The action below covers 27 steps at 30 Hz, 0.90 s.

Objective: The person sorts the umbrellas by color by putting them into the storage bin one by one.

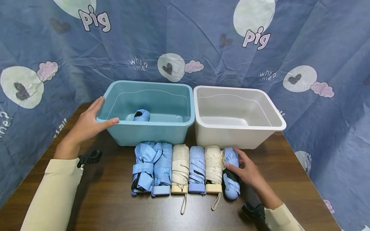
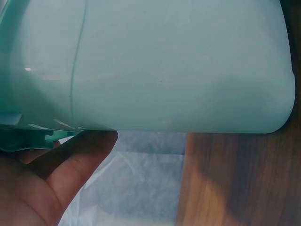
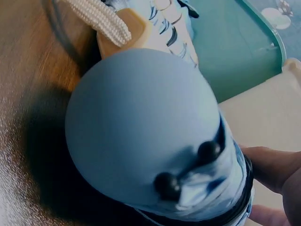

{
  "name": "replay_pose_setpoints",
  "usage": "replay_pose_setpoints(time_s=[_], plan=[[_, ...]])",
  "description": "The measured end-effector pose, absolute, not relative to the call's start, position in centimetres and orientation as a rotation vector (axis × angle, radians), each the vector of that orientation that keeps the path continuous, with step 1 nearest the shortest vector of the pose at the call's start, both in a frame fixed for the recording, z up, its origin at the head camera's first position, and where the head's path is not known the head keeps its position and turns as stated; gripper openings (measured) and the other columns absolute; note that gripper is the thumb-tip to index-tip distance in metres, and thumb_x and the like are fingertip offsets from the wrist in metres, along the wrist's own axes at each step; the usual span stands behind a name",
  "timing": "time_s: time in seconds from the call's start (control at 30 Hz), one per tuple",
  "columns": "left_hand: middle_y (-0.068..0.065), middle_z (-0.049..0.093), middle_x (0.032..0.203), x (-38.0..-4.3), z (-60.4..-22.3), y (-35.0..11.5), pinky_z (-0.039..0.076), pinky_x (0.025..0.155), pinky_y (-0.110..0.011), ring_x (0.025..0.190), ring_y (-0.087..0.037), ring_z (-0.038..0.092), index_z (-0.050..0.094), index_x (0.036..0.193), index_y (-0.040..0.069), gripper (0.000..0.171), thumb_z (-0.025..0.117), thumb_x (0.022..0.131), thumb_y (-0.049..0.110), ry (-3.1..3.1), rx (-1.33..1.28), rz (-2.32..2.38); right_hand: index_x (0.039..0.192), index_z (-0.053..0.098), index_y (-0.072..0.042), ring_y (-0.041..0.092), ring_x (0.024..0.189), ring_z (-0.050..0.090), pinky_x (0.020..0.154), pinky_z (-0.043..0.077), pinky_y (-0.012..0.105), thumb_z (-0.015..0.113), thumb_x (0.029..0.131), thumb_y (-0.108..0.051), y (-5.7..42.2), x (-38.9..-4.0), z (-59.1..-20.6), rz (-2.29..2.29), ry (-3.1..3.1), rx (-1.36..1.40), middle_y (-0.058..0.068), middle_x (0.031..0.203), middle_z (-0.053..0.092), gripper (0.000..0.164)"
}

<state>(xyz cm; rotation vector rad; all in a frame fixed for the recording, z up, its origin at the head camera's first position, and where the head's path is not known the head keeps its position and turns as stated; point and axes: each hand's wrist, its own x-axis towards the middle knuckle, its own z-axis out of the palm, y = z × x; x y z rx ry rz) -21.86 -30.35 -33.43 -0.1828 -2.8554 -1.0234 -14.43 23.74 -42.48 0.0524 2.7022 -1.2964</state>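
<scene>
My left hand [image 1: 91, 123] rests on the left front corner of a teal bin [image 1: 150, 133], fingers straight along its left side and thumb over the front rim. One rolled blue umbrella [image 1: 142, 115] lies inside. At the right end of a row of folded umbrellas, my right hand [image 1: 245, 168] grips a blue umbrella with a round handle [image 1: 231, 192], thumb on one side and fingers on the other. The rounded handle end [image 3: 141, 122] fills much of the right wrist view. A cream umbrella [image 1: 214, 166] with a wrist loop lies just left of it.
A white bin [image 1: 240, 136] stands right of the teal one at the table's back. Leftward in the row lie a periwinkle umbrella [image 1: 197, 170], another cream umbrella [image 1: 180, 166] and two light blue umbrellas [image 1: 162, 170]. A printed blue cloth [image 1: 214, 64] hangs behind the wooden table [image 1: 115, 199].
</scene>
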Motion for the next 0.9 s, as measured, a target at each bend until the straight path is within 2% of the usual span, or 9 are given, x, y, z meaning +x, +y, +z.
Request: replay_pose_setpoints(time_s=[0.13, 0.3, 0.47, 0.73, 0.9], plan=[[-0.006, -0.004, 0.162, -21.8, -33.4, -30.3, 0.016, 0.103, -0.072, 0.145, -0.042, 0.004, -0.001, 0.155, 0.017, 0.101, 0.066, 0.087, 0.047, -2.854, -0.178, -1.035, 0.149, 0.034, -0.012, 0.039, 0.115, 0.050, 0.065, 0.050, 0.035, 0.072, 0.088, -0.029, 23.9, -14.3, -42.5, -1.372, 2.659, 0.042, 0.028, 0.129, 0.050, 0.074], [-0.006, -0.004, 0.162, -21.8, -33.4, -30.3, 0.017, 0.103, -0.073, 0.144, -0.043, 0.005, -0.002, 0.155, 0.017, 0.102, 0.066, 0.086, 0.048, -2.862, -0.168, -1.033, 0.149, 0.033, -0.012, 0.041, 0.121, 0.044, 0.071, 0.050, 0.039, 0.071, 0.089, -0.026, 24.2, -14.2, -42.6, -1.391, 2.662, 0.030, 0.027, 0.135, 0.046, 0.073], [-0.005, -0.004, 0.162, -21.8, -33.5, -30.3, 0.016, 0.103, -0.072, 0.145, -0.042, 0.004, -0.002, 0.155, 0.017, 0.101, 0.066, 0.086, 0.048, -2.870, -0.179, -1.030, 0.150, 0.031, -0.014, 0.039, 0.114, 0.046, 0.068, 0.050, 0.036, 0.072, 0.088, -0.026, 24.7, -13.8, -42.4, -1.441, 2.629, 0.082, 0.028, 0.131, 0.044, 0.075], [-0.004, -0.004, 0.162, -21.9, -33.5, -30.4, 0.017, 0.103, -0.072, 0.145, -0.042, 0.005, -0.002, 0.155, 0.019, 0.102, 0.066, 0.086, 0.049, -2.865, -0.166, -1.040, 0.151, 0.029, -0.019, 0.026, 0.088, 0.054, 0.054, 0.046, 0.031, 0.072, 0.088, -0.025, 24.8, -13.1, -40.6, -1.530, 2.579, 0.114, 0.026, 0.127, 0.045, 0.077], [-0.003, -0.005, 0.162, -21.9, -33.6, -30.5, 0.016, 0.104, -0.071, 0.145, -0.040, 0.003, -0.003, 0.155, 0.019, 0.102, 0.066, 0.086, 0.050, -2.871, -0.165, -1.034, 0.151, 0.030, -0.022, 0.030, 0.096, 0.054, 0.054, 0.050, 0.035, 0.072, 0.088, -0.026, 24.5, -12.4, -39.3, -1.567, 2.580, 0.095, 0.025, 0.128, 0.046, 0.076]])
